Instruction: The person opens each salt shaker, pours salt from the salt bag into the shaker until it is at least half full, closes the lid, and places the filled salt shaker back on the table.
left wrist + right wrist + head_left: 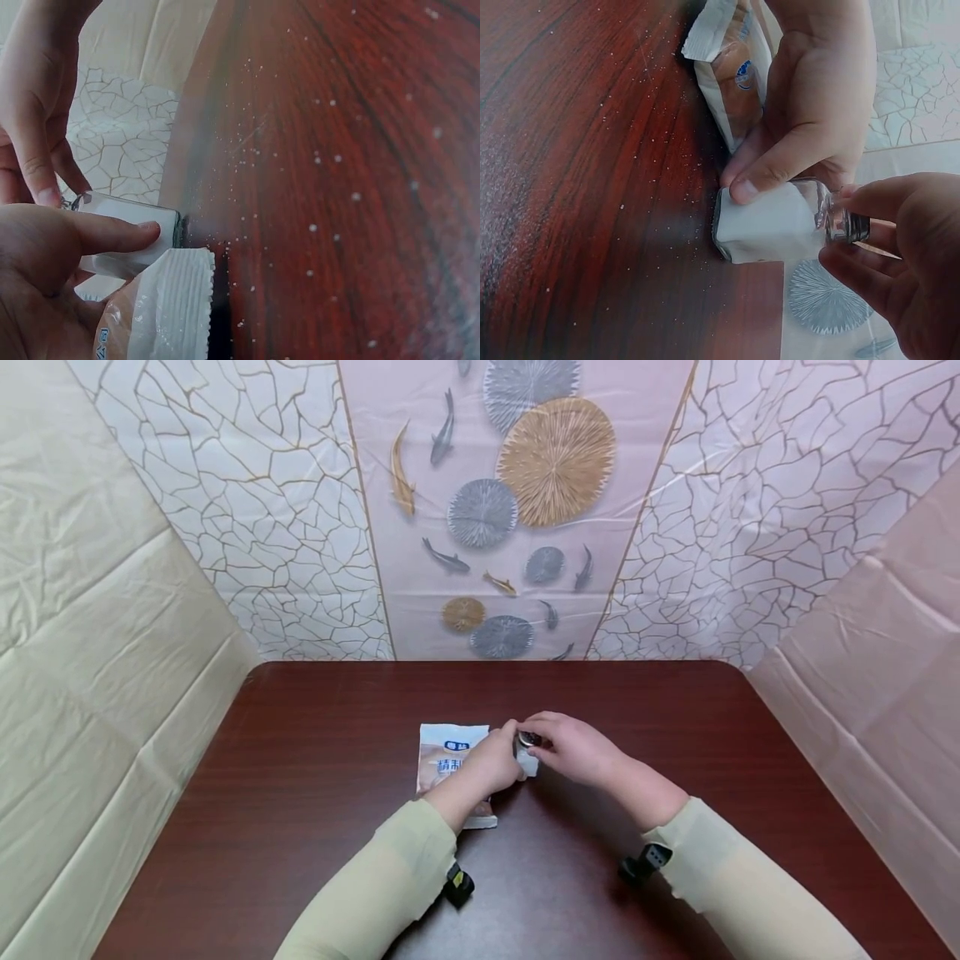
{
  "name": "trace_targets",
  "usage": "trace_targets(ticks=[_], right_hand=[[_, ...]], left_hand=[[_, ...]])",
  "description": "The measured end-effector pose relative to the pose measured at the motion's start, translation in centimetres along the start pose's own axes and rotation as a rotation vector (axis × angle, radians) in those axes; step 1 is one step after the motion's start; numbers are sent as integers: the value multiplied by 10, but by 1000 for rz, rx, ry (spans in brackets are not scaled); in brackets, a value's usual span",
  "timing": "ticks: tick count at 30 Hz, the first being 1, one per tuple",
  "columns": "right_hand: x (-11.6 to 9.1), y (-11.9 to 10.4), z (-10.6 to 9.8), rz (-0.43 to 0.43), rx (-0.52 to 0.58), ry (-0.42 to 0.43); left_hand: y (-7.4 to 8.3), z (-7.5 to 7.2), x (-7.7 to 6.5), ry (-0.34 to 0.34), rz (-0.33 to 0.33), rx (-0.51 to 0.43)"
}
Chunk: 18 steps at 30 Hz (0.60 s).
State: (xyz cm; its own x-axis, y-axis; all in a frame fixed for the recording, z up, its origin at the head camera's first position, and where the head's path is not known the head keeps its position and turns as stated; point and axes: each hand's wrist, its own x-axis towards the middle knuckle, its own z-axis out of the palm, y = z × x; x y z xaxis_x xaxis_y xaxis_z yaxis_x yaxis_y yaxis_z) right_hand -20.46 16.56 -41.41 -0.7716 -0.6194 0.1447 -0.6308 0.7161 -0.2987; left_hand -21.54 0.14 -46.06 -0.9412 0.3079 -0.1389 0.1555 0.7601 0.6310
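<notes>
A small square glass jar (769, 225), mostly filled with white powder, stands on the table. My left hand (495, 762) grips its body, the thumb lying flat along one side in both wrist views. At the jar's neck sits a dark metal cap (859, 227). My right hand (581, 750) pinches this cap between thumb and fingers. Beside the jar a white and tan packet (435, 772) with blue printing lies on the table, partly hidden under my left hand and wrist. Its crimped end (187, 300) shows close to the jar in the left wrist view.
The dark red-brown table (315, 752) has white grains scattered over its surface in both wrist views. Behind its far edge hangs a patterned cloth (487, 568) with fish and round leaf shapes. Plain beige cloth (97, 610) hangs along the sides.
</notes>
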Motion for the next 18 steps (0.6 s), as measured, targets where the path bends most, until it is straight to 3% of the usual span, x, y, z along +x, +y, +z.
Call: trace_targets(ticks=[10,18], right_hand=[[2,5,3,-32,-2,45],[-2,7,4,9,31,22]], left_hand=[[1,-4,-6,7,24,-76],[5,-16,-22,39,54,-100]])
